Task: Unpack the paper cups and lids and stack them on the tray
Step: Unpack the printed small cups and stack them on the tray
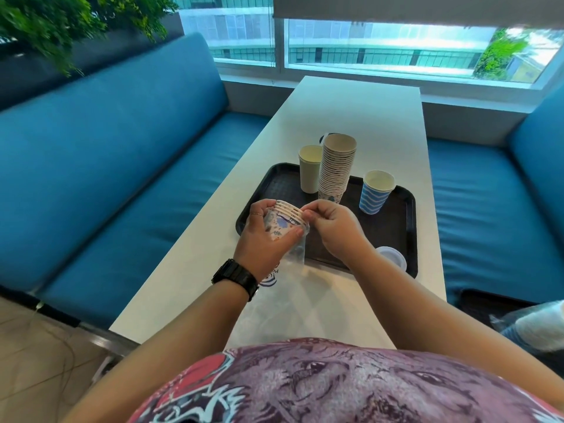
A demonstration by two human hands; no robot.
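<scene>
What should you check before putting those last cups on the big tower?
1. Left hand grips the small cup stack firmly: ok.
2. Plastic sleeve is off the cups: not ok, it still wraps their lower part while the right hand pinches at the rims.
3. Tall cup stack stands straight on the tray: ok, though it leans slightly.
4. Path to the tall stack is free: ok; the cream cup and blue striped cup stand to its sides.
5. Held cups match the tower's pattern: cannot tell.
</scene>
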